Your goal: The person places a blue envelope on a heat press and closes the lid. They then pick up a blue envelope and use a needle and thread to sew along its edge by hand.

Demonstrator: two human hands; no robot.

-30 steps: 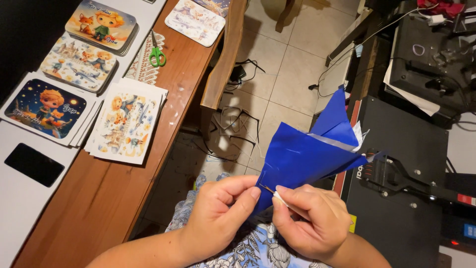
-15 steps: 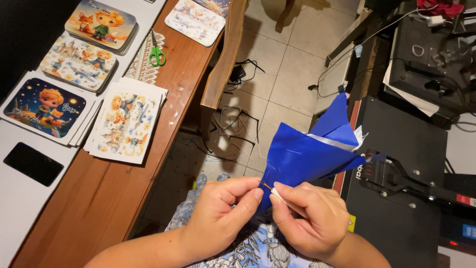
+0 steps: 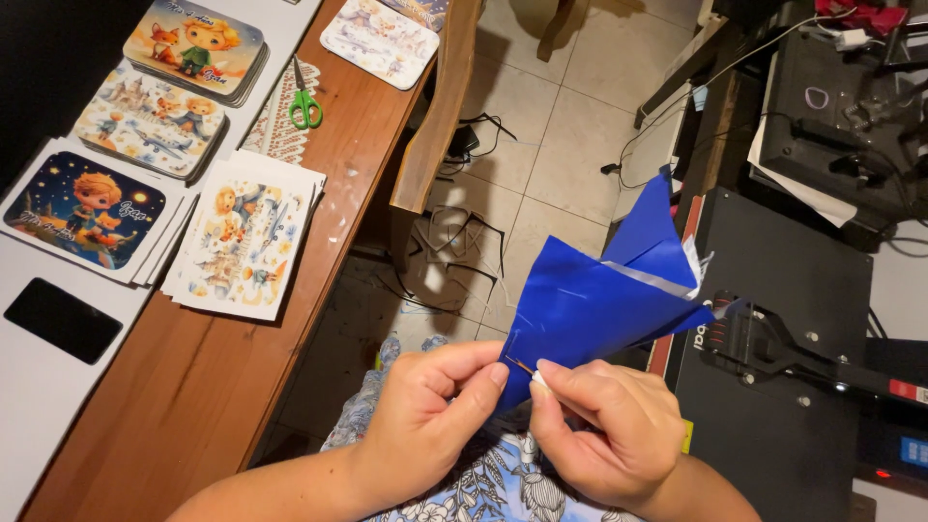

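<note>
The long brown wooden worktop (image 3: 174,406) carried printed cartoon picture sheets (image 3: 246,237) laid flat in rows, seemingly for easy reach; green-handled scissors (image 3: 305,95) lay nearby. Above the lap, a creased glossy blue film sheet (image 3: 604,300) stood fanned upward; the left hand (image 3: 425,411) and right hand (image 3: 604,430) pinched its lower corner, fingertips nearly closed, apparently to split its layers.

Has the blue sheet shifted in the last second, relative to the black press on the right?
Yes, slightly. The blue sheet has tipped right: its top corner sits closer to the black press, and both hands pinch its lower corner.
</note>
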